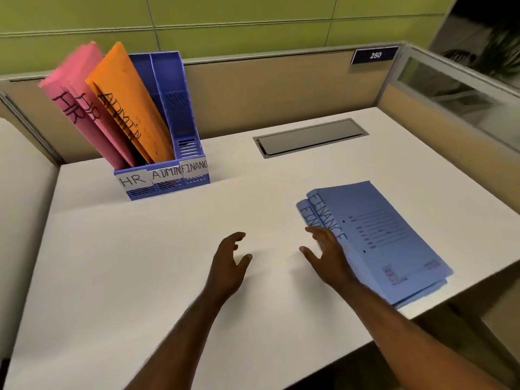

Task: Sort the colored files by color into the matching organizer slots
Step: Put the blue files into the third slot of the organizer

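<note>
A blue three-slot organizer (191,175) stands at the back left of the white desk (140,263), labelled HR, ADMIN and FINANCE. Two pink HR files (81,102) lean in the left slot and orange ADMIN files (126,97) in the middle one; the FINANCE slot holds nothing I can see. A stack of blue FINANCE files (385,237) lies flat at the desk's right. My right hand (327,257) rests with spread fingers on the stack's left edge. My left hand (229,263) hovers over the bare desk, fingers relaxed and holding nothing.
A grey cable hatch (309,137) is set into the desk behind the blue stack. Beige partition walls (281,88) close off the back and sides, with a glass panel (464,99) at the right. The desk's front right corner drops off just past the stack.
</note>
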